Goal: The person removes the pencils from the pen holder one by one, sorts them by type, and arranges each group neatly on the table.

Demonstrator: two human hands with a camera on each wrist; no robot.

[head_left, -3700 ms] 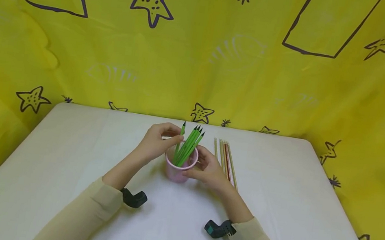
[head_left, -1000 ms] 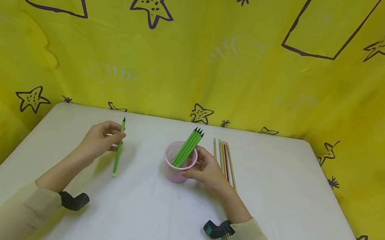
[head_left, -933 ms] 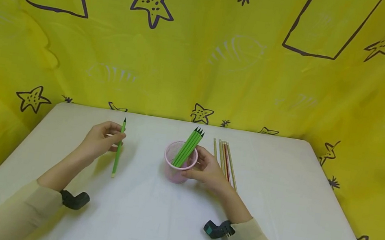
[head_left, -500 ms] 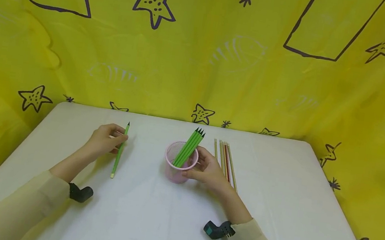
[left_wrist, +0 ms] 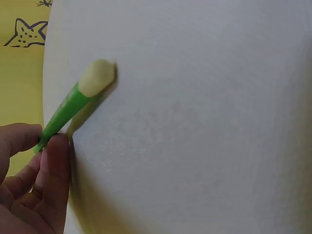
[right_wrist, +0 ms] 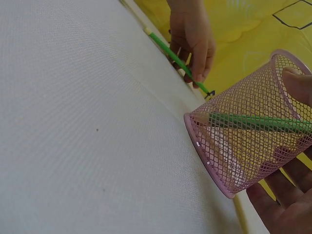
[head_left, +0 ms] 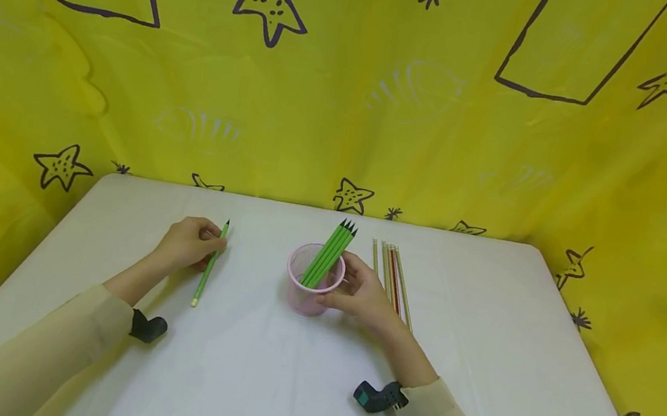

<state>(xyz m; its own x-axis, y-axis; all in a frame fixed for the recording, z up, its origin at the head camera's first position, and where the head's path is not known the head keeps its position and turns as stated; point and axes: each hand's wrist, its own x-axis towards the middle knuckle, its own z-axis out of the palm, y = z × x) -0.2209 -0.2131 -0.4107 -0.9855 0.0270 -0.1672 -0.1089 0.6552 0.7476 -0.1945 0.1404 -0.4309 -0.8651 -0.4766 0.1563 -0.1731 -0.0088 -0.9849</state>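
Note:
My left hand pinches a green pencil between thumb and fingers, low over the left part of the table. Its black point faces away and its pale eraser end toward me. The left wrist view shows that eraser end close over the white cloth, its shadow beside it. Around the side of a pink mesh pencil cup curls my right hand. Upright on the table, the cup holds several green pencils, points up, leaning right. The mesh fills the right of the right wrist view.
Several thin gold pencils and a red one lie side by side just right of the cup, partly behind my right hand. A white cloth covers the table. A yellow curtain with drawn stars hangs behind it and at both sides.
My left hand has drawn a green pencil out of the cup, carried it left and lowered it toward the cloth, its point swinging rightward. The right hand and cup have stayed put.

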